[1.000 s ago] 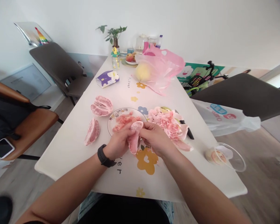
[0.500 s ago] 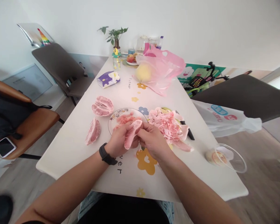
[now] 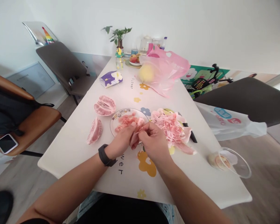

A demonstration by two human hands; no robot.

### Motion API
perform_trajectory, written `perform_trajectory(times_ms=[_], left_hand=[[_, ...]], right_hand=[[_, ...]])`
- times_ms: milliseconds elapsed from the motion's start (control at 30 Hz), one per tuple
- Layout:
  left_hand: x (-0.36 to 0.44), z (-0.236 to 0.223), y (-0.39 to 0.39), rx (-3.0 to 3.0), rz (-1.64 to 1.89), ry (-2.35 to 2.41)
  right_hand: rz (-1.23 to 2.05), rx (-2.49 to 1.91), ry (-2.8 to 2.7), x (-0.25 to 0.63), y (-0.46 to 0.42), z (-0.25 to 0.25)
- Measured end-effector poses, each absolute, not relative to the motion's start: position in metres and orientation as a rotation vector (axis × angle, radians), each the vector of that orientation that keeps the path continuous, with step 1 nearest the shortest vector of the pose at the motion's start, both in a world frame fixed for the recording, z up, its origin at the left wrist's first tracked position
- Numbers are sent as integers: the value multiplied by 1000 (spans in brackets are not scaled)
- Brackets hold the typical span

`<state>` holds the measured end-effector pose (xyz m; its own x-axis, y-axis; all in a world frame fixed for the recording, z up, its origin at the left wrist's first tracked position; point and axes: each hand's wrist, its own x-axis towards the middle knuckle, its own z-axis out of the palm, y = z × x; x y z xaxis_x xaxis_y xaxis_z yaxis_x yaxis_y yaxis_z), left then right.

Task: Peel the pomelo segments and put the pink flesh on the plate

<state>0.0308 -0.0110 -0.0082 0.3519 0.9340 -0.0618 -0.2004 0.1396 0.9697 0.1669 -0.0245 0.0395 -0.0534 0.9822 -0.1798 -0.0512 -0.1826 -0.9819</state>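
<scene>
A pink pomelo segment is gripped by my left hand over the near rim of a white plate. Pinched fingers of my right hand touch the segment's right side, seemingly at its pale skin. Peeled pink flesh lies on the plate. To the right is a heap of pale pink peelings, with the dark handle of a knife beside it. Left of the plate rest a larger pomelo chunk and a smaller wedge.
A pink plastic bag with a yellow pomelo stands farther back. A purple tissue pack lies at the left. A clear plastic tub is at the right table edge, near a white bag. Chairs flank the table.
The segment has been turned and opened in my hands, showing more of its flesh. My right hand has shifted slightly right. The whole view has moved a little.
</scene>
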Motion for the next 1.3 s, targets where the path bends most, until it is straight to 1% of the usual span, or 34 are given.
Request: perform_trajectory(times_ms=[133,333,633,833,933,1033,1200,1300], left_hand=[[33,0,-12,1065,931,824],[38,8,-14,1004,1042,828],[28,13,-7,782,895,791],[24,14,-3,704,789,642],[25,14,-2,665,785,611],[27,13,-3,697,857,629],[27,9,-3,851,973,681],[28,10,-4,888,995,768]], right_hand=[[1368,-1281,-1080,160,-28,34],[1402,-1153,-985,158,-26,27],[1599,-990,-865,175,-17,28],[1813,-912,-752,189,-11,25],[1851,-866,-706,191,-9,19],[1768,-895,-751,192,-8,16],[1457,-1152,-1137,190,-11,23],[1386,-1168,-1285,186,-14,27]])
